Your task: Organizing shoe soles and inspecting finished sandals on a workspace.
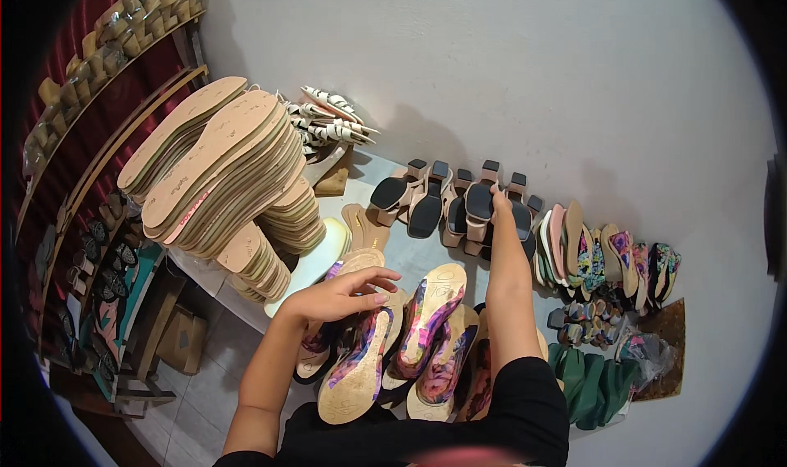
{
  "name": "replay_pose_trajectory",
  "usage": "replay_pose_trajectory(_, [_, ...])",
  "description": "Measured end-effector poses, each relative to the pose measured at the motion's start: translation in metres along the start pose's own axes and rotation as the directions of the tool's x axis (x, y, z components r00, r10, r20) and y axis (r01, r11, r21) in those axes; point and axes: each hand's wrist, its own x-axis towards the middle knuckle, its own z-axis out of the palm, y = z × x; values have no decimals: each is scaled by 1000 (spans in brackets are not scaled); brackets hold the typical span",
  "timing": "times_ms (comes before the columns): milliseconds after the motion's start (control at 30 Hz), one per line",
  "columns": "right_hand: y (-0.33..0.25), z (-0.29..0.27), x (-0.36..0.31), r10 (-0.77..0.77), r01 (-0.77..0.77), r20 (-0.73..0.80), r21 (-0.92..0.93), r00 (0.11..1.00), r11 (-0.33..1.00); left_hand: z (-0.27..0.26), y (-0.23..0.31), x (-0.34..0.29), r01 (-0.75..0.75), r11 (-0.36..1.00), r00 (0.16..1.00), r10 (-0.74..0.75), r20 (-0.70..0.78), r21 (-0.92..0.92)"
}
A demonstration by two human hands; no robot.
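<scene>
My left hand (338, 295) rests with spread fingers on a row of unfinished sandals with cork-coloured soles and floral straps (426, 324) lying on the white table (402, 254). My right hand (498, 198) reaches far forward to a row of beige block-heeled sandals with black soles (447, 205) standing against the wall. Its fingers touch one sandal in that row, but whether they grip it I cannot tell.
Tall stacks of tan insoles (217, 168) fill the left of the table. White strappy pieces (328, 119) lie behind them. Colourful floral sandals (611, 262) and green soles (586, 381) sit at the right. A shelf of parts (98, 254) stands at far left.
</scene>
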Motion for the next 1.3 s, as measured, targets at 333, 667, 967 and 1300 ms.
replay_pose_trajectory(333, [28,28,-23,46,-69,222,96,974,993,-5,-14,-26,20,992,995,-32,-90,-126])
replay_pose_trajectory(667, [3,17,-51,67,-43,35,-458,997,888,-6,-15,-30,-60,981,995,45,-85,-186])
replay_pose_trajectory(967, [-23,29,-166,-179,157,145,-986,973,52,-4,-13,-50,-131,962,986,101,-136,-239])
replay_pose_trajectory(1300, [-15,18,-189,-250,146,175,-981,952,-127,-23,-21,-157,-199,945,962,136,-238,-261])
